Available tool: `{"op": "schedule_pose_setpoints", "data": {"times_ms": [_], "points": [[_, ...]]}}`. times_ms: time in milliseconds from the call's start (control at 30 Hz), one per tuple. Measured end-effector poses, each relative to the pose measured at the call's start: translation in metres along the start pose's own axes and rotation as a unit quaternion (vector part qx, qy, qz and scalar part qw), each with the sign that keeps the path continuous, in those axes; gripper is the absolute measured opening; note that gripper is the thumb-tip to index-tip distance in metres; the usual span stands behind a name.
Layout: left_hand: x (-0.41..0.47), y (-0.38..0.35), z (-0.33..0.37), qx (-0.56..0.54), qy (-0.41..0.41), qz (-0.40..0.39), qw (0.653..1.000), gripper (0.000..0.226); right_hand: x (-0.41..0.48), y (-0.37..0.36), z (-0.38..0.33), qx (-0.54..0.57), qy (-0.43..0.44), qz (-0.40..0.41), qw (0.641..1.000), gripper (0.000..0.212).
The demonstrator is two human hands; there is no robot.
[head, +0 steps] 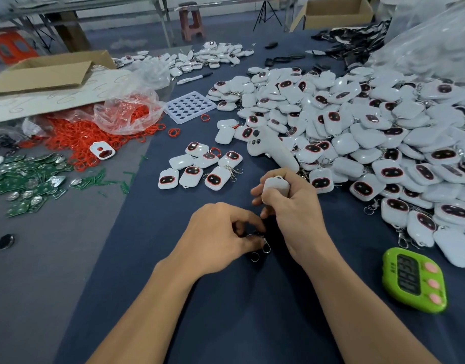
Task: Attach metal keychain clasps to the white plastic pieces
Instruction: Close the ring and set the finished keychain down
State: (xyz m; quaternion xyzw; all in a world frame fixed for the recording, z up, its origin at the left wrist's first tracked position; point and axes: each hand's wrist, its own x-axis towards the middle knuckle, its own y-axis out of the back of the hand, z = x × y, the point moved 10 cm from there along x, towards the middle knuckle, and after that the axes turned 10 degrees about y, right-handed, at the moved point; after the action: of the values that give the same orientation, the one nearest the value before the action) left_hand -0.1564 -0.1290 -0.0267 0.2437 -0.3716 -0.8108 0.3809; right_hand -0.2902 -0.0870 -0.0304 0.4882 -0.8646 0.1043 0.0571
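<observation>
My right hand grips one white plastic piece, its loop end pointing up. Just below and to the left, my left hand pinches a metal keychain clasp from a few clasps and rings lying on the dark blue table cloth. The two hands nearly touch. A big heap of white plastic pieces with dark oval windows fills the right side. A small group of several white pieces lies just beyond my hands.
A green digital timer sits at the right. A white handheld controller leans on the heap. Red rings spill from a plastic bag at the left, by green circuit boards, a cardboard box and a white tray.
</observation>
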Motion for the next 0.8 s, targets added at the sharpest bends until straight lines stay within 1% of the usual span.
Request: {"op": "schedule_pose_setpoints", "data": {"times_ms": [67, 133, 233, 333, 400, 433, 467, 567, 600, 667, 767, 800], "points": [[0.0, 0.0, -0.002, -0.026, 0.006, 0.003, 1.0, 0.017, 0.0, 0.0, 0.0, 0.0, -0.001, -0.001, 1.0, 0.029], [0.0, 0.002, -0.005, -0.038, 0.012, 0.024, 0.999, 0.015, 0.0, 0.0, 0.0, -0.003, -0.001, -0.002, 1.0, 0.029], [-0.001, 0.014, -0.014, -0.051, 0.046, 0.096, 0.993, 0.014, 0.0, 0.0, 0.0, -0.003, -0.003, -0.002, 1.0, 0.028], [-0.004, 0.034, -0.024, -0.106, 0.083, 0.182, 0.974, 0.009, 0.0, 0.0, 0.001, 0.003, -0.007, 0.0, 1.0, 0.028], [-0.007, 0.045, -0.028, -0.093, 0.093, 0.214, 0.968, 0.008, 0.0, 0.001, 0.001, 0.003, -0.01, 0.003, 1.0, 0.027], [-0.007, 0.047, -0.029, -0.068, 0.091, 0.21, 0.971, 0.009, 0.0, 0.001, 0.001, 0.003, -0.012, 0.005, 1.0, 0.028], [-0.006, 0.044, -0.028, -0.049, 0.082, 0.185, 0.978, 0.01, 0.0, 0.001, 0.001, 0.003, -0.013, 0.006, 1.0, 0.028], [-0.004, 0.022, -0.018, -0.012, 0.029, 0.043, 0.999, 0.02, -0.001, 0.0, 0.001, -0.001, -0.018, 0.005, 1.0, 0.029], [-0.004, 0.018, -0.016, -0.001, 0.019, 0.014, 1.0, 0.023, -0.001, 0.001, 0.001, -0.002, -0.019, 0.004, 1.0, 0.029], [-0.002, 0.019, -0.017, 0.002, 0.018, -0.005, 1.0, 0.029, -0.001, 0.001, 0.0, -0.001, -0.021, 0.003, 1.0, 0.029], [-0.001, 0.027, -0.021, -0.011, 0.029, 0.017, 0.999, 0.042, -0.002, 0.0, 0.0, 0.002, -0.024, 0.0, 1.0, 0.028], [-0.001, 0.027, -0.022, -0.013, 0.031, 0.022, 0.999, 0.044, -0.002, 0.0, 0.0, 0.001, -0.026, 0.0, 1.0, 0.028]]}}
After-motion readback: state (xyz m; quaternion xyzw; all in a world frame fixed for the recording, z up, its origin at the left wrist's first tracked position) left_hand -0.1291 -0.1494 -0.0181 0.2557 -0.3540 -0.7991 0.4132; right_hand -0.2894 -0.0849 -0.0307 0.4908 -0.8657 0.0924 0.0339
